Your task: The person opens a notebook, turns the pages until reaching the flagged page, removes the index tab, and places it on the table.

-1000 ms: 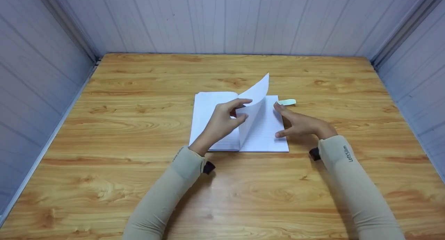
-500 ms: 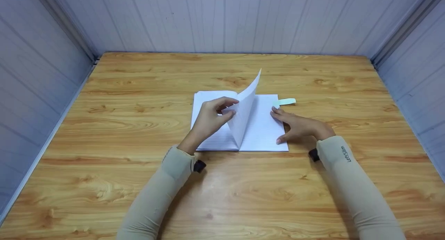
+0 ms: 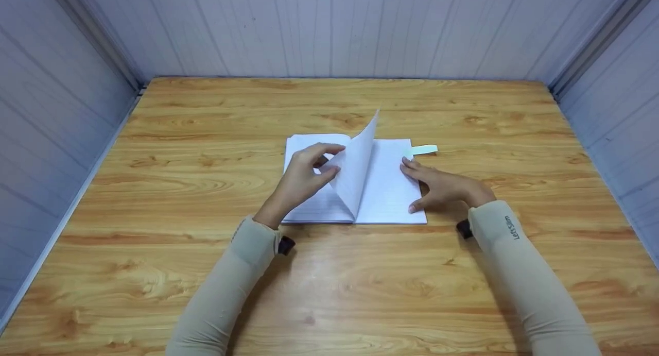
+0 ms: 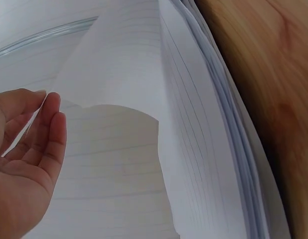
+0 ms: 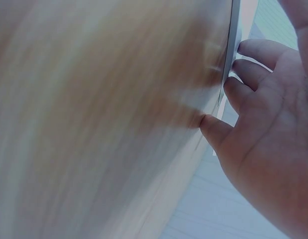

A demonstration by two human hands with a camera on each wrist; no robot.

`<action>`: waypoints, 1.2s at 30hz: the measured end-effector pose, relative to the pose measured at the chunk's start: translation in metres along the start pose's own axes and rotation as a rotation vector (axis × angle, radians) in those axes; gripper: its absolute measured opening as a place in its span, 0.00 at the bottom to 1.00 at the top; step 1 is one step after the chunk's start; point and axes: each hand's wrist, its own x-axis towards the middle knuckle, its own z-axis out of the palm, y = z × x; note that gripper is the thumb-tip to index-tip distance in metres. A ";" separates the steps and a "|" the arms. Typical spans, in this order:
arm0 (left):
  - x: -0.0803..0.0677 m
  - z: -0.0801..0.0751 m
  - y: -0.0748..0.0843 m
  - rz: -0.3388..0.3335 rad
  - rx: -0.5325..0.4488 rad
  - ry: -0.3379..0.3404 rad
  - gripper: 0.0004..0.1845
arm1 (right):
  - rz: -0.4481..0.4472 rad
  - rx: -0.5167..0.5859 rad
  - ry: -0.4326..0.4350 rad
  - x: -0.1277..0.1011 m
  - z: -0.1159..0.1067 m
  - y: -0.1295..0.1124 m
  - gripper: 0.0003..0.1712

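A: So, nearest you, both sleeves run up over the desk (image 3: 154, 191) to an open notebook (image 3: 391, 201) lying flat in the middle of it.

B: What is your left hand (image 3: 301, 183) doing?

A: Your left fingers (image 3: 329, 150) are curled together on a single page (image 3: 355, 170), pinching its edge. The page stands nearly upright over the spine, with its top corner bent toward the far wall.

B: And your right hand (image 3: 443, 188)?

A: It lies flat at the notebook's right edge. Its fingers (image 3: 409, 168) are straight and slightly apart, the tips pressing on the right-hand page and the thumb near the lower corner. They grip nothing.

B: Anything beyond that?

A: A pale green tab (image 3: 425, 149) sticks out past the notebook's far right corner, just beyond your right fingertips. Behind the desk rises a grey panelled wall (image 3: 334, 31).
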 end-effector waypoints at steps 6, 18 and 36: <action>-0.004 -0.004 -0.005 0.068 0.065 -0.031 0.21 | 0.001 0.004 0.004 -0.001 0.000 0.000 0.61; -0.013 -0.015 -0.016 0.045 0.200 -0.132 0.21 | -0.010 0.003 0.008 0.002 0.002 0.003 0.61; -0.026 -0.037 -0.034 -0.249 0.299 -0.453 0.28 | 0.005 0.005 0.005 0.001 0.002 0.002 0.62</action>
